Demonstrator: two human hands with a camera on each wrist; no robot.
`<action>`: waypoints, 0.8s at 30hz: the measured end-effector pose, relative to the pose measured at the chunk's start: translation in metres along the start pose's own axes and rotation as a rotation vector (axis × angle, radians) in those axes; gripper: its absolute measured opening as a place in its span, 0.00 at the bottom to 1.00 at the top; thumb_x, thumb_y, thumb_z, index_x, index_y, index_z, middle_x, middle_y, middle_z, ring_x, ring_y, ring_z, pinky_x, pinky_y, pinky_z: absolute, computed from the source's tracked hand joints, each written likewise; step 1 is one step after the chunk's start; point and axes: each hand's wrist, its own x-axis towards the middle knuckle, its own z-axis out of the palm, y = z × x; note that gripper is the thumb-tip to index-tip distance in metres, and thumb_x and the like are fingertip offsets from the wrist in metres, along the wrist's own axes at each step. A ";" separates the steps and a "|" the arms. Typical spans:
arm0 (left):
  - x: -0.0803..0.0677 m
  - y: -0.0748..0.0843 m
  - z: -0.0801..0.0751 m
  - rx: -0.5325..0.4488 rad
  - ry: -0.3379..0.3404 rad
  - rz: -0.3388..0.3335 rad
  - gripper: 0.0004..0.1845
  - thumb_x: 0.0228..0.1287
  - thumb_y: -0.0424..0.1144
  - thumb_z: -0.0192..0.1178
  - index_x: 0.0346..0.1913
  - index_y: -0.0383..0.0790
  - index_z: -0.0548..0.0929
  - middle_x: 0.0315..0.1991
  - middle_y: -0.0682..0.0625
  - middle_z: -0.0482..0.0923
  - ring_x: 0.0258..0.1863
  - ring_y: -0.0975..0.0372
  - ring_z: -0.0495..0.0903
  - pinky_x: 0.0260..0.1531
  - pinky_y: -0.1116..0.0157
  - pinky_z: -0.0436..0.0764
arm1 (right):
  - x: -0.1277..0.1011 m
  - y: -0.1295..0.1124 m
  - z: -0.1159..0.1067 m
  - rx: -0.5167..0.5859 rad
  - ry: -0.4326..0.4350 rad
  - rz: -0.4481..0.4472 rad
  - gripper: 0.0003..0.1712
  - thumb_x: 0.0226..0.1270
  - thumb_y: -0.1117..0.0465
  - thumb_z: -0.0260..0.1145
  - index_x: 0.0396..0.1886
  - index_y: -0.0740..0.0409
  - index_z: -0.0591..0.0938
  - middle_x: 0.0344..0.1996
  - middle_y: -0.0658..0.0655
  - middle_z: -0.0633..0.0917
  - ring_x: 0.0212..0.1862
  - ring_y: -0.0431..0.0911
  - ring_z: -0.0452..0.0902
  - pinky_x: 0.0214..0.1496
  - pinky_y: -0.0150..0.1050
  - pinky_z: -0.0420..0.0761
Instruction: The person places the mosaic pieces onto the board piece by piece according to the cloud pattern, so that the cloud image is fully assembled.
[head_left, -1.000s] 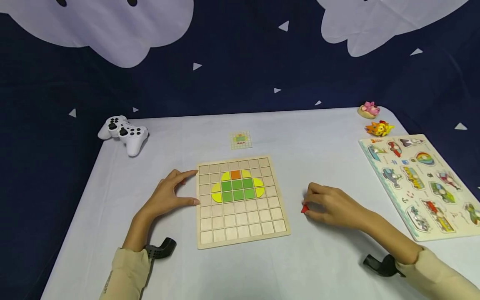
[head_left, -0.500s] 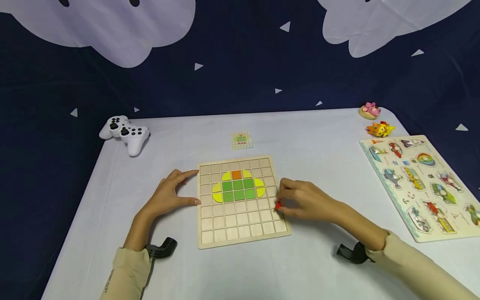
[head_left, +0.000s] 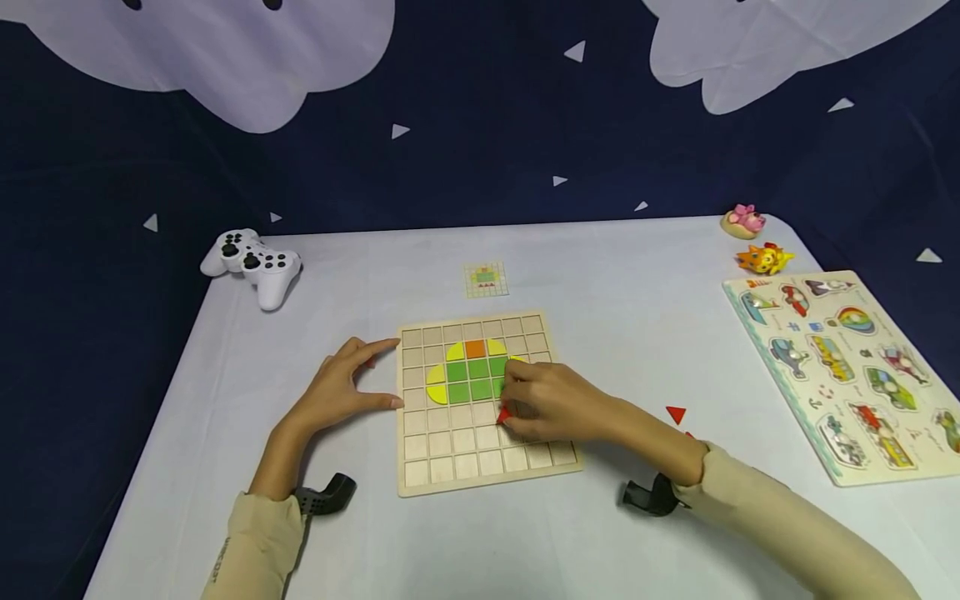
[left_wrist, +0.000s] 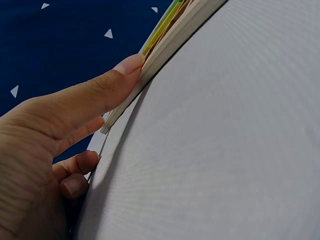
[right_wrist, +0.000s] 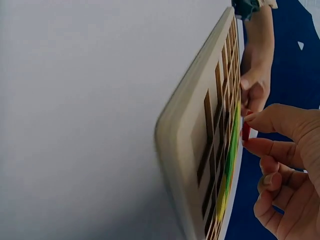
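A wooden grid board (head_left: 490, 463) lies on the white table, holding green square tiles (head_left: 477, 379), yellow rounded tiles (head_left: 437, 393) and one orange square tile (head_left: 476, 349). My left hand (head_left: 333, 392) touches the board's left edge with thumb and index finger spread apart; in the left wrist view the thumb (left_wrist: 129, 67) rests against the board's rim. Over the board's right half, my right hand (head_left: 558, 404) pinches a red triangle tile (head_left: 503, 415) between thumb and index finger. In the right wrist view that red tile (right_wrist: 246, 131) appears edge-on, close over the grid. The right hand hides part of the board.
Red triangles (head_left: 676, 413) lie beside the right forearm, one partly hidden. A small pattern card (head_left: 486, 280) sits behind the board. A white game controller (head_left: 253, 265) is at back left; toy figures (head_left: 764, 259) and a picture puzzle board (head_left: 840, 375) are on the right.
My right hand has moved left with the red triangle, from the table to over the grid board. Red triangles now show behind it. The left hand stays at the board's edge.
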 end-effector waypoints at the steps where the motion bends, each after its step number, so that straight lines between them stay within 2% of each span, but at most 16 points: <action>1: 0.000 0.000 0.000 0.000 0.002 0.001 0.48 0.41 0.54 0.80 0.70 0.48 0.73 0.38 0.48 0.68 0.37 0.58 0.65 0.43 0.58 0.59 | 0.003 -0.002 0.001 -0.002 -0.004 0.001 0.05 0.59 0.57 0.72 0.31 0.53 0.87 0.30 0.46 0.74 0.27 0.35 0.67 0.31 0.28 0.72; 9: -0.001 0.001 0.000 0.003 0.002 -0.001 0.48 0.42 0.54 0.80 0.70 0.48 0.73 0.38 0.48 0.68 0.38 0.58 0.64 0.43 0.58 0.59 | 0.025 -0.016 0.013 -0.045 -0.054 0.006 0.06 0.61 0.55 0.70 0.29 0.53 0.86 0.29 0.46 0.73 0.27 0.36 0.67 0.31 0.29 0.71; 17: 0.000 0.000 0.001 0.004 0.007 0.005 0.48 0.42 0.54 0.80 0.70 0.48 0.73 0.38 0.49 0.68 0.38 0.58 0.65 0.43 0.58 0.60 | 0.034 -0.019 0.025 -0.085 -0.039 0.014 0.06 0.62 0.55 0.71 0.31 0.51 0.86 0.29 0.47 0.73 0.26 0.36 0.68 0.31 0.29 0.72; 24: 0.000 0.001 0.000 -0.004 0.000 -0.001 0.48 0.41 0.53 0.80 0.70 0.48 0.73 0.38 0.49 0.68 0.37 0.58 0.64 0.42 0.59 0.59 | 0.038 -0.022 0.028 0.006 -0.044 0.067 0.05 0.64 0.55 0.71 0.33 0.51 0.86 0.28 0.46 0.73 0.26 0.36 0.68 0.29 0.27 0.70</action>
